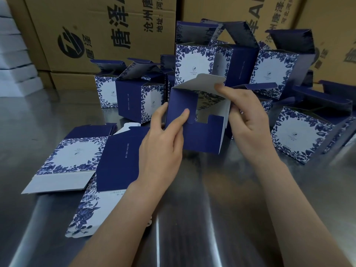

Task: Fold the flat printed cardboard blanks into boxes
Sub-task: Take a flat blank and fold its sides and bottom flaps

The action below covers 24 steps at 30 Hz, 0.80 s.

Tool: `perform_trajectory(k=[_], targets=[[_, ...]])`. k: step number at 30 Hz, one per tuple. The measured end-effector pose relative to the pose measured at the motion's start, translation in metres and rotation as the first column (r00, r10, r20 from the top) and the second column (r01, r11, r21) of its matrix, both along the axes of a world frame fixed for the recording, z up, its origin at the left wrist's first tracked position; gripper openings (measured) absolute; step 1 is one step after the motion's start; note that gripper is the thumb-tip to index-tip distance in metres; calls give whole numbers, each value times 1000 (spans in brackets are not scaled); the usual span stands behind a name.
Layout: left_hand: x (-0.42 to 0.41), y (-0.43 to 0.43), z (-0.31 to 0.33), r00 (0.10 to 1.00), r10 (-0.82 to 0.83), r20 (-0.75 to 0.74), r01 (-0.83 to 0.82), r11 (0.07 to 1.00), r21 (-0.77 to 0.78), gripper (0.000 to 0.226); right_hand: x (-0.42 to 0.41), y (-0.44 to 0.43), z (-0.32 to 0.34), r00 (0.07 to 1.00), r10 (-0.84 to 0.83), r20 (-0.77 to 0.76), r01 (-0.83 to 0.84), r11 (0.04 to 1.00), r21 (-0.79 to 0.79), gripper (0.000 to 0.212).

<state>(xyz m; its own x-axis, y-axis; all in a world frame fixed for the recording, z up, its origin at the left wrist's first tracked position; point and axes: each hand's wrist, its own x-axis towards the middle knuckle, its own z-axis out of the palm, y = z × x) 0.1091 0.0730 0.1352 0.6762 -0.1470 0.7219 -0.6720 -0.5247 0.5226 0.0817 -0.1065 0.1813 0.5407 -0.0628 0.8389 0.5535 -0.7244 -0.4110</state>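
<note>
A half-formed dark blue box (202,135) is held up over the steel table (202,199), its open end facing me and a white inner flap raised at its top. My left hand (163,143) grips its left wall, thumb lying across a blue flap. My right hand (248,120) pinches the white flap and the right wall. Flat blanks (115,160) with blue floral print lie in a loose pile left of my left forearm. Several folded boxes (138,101) stand behind with their lids open.
More folded boxes (300,135) lie tipped at the right. Large brown shipping cartons (100,33) form a wall along the back. A stack of white trays (13,54) sits at the far left.
</note>
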Motion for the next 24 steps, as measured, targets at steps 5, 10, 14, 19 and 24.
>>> perform_trajectory(k=[5, 10, 14, 19, 24], targets=[[1, 1, 0, 999, 19, 29, -19, 1000, -21, 39, 3, 0, -3, 999, -19, 30, 22, 995, -98, 50], [-1, -1, 0, 1000, 22, 16, -21, 997, -71, 35, 5, -1, -7, 999, -12, 53, 18, 993, -117, 46], [-4, -3, 1, 1000, -9, -17, 6, 984, -181, 35, 5, 2, -10, 996, 8, 83, -2, 997, -77, 47], [-4, -6, 2, 993, -65, -97, 29, 943, -332, 34, 11, 12, -19, 997, 17, 73, -39, 946, 320, 61], [-5, -6, 4, 987, -107, -119, 44, 895, -445, 22, 20, 18, -24, 986, 139, -93, -43, 749, 662, 54]])
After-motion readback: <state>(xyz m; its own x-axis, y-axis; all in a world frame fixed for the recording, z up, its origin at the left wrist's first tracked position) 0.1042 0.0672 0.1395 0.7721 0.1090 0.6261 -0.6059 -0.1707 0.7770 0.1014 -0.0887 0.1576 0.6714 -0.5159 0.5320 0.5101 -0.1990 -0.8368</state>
